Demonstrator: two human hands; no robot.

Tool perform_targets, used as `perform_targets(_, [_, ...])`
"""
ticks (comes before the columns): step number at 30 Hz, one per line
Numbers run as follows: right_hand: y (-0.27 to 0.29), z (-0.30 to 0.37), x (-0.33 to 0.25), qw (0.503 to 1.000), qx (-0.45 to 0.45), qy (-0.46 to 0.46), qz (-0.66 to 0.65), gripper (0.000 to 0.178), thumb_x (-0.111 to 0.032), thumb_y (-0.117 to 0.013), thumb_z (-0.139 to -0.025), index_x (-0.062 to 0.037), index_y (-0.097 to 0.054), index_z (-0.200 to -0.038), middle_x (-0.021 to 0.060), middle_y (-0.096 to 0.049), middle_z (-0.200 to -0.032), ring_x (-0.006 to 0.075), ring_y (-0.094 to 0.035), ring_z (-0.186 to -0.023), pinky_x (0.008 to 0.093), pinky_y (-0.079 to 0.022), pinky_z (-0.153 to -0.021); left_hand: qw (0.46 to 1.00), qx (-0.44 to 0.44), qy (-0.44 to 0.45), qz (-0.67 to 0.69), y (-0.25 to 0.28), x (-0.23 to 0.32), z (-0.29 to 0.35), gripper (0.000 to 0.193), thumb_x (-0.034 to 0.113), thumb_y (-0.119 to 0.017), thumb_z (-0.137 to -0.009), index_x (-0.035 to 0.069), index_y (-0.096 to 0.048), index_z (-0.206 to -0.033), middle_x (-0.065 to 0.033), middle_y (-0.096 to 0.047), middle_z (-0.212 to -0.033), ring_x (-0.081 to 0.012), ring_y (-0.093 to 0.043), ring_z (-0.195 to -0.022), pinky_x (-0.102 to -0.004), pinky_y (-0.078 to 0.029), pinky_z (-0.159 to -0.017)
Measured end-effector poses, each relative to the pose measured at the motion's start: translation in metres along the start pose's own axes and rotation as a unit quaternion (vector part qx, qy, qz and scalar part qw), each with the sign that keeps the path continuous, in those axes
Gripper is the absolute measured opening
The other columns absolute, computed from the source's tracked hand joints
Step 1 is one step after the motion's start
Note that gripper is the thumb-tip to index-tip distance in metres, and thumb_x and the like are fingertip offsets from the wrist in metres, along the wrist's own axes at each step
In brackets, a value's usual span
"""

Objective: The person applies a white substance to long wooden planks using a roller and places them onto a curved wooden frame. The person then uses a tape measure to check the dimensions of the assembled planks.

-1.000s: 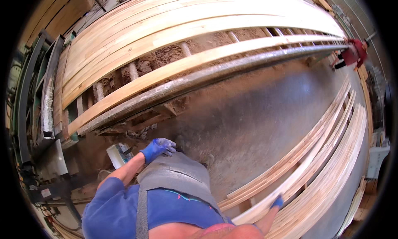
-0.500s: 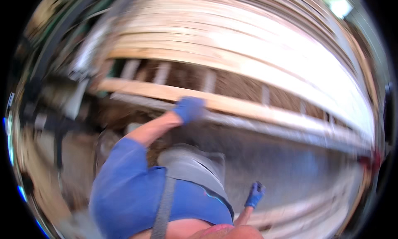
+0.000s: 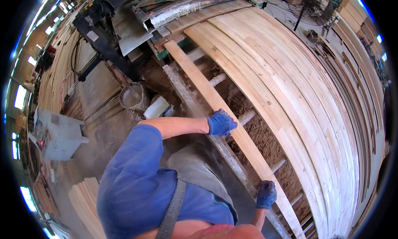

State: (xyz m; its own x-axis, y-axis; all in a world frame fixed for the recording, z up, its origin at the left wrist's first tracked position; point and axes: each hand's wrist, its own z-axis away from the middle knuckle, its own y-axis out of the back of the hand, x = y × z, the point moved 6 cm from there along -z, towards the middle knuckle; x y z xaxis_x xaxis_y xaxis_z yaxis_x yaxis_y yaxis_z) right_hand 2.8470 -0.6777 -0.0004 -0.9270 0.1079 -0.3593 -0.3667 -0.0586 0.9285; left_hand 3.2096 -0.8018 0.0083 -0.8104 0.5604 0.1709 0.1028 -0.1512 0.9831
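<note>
Plank [image 3: 252, 154], long and pale, is lying beneath the blue-gloved fingers [image 3: 231, 125]. The right hand [image 3: 266, 194], apart from it a moment ago, is now joining the left hand [image 3: 222, 122] there, so both are handling it. Fingers are curling at its near edge; whether they are pinching cannot be told. Wide boards [image 3: 286, 119] are lying beyond them. The left forearm [image 3: 178, 127] is stretching sideways.

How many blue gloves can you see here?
2: one on the left hand, one on the right hand, both at the near board. No others show.
</note>
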Motion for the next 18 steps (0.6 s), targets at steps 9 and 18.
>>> perform_targets(9, [0.034, -0.146, 0.055, 0.979, 0.195, 0.063, -0.013, 0.015, -0.023, -0.058, -0.09, -0.0104, -0.06, -0.083, 0.0099, -0.063, -0.076, 0.0299, -0.06, -0.066, 0.0423, -0.047, -0.06, 0.992, 0.062, 0.103, -0.02, 0.001, -0.032, -0.089, 0.028, 0.034, -0.064, -0.079, 0.012, -0.058, -0.095, -0.0124, -0.063, -0.084, -0.0338, -0.064, -0.08, -0.0489, -0.046, -0.065])
perform_targets(18, [0.016, -0.089, 0.022, 0.994, 0.016, 0.111, -0.005, 0.012, -0.023, -0.064, -0.084, -0.0121, -0.059, -0.083, 0.0097, -0.061, -0.075, 0.0308, -0.061, -0.068, 0.0451, -0.046, -0.059, 0.985, 0.12, 0.12, -0.007, -0.005, -0.025, -0.08, 0.03, 0.036, -0.065, -0.077, 0.013, -0.059, -0.097, -0.0116, -0.06, -0.089, -0.0325, -0.062, -0.079, -0.0488, -0.044, -0.063])
